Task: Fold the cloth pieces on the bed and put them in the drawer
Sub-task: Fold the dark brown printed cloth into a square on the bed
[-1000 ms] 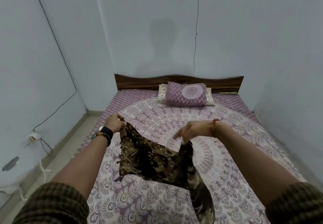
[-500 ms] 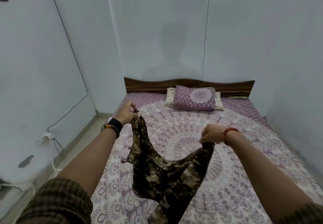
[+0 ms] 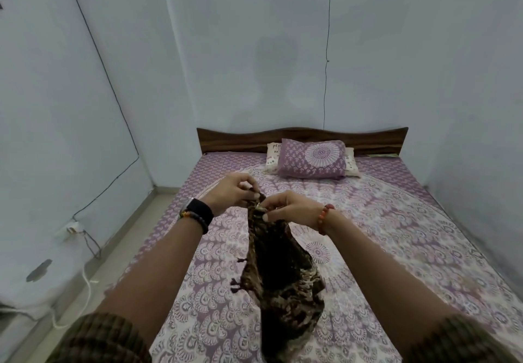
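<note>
Your left hand (image 3: 232,193) and right hand (image 3: 288,210) pinch the patterned cloth (image 3: 280,275) together at centre frame, its length hanging straight down toward the bed (image 3: 424,249).

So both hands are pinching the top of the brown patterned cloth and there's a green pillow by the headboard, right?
Not quite: the head view shows the pillow is purple, not green. The rest holds: the left hand and right hand pinch the top of the brown patterned cloth, near the headboard.
</note>
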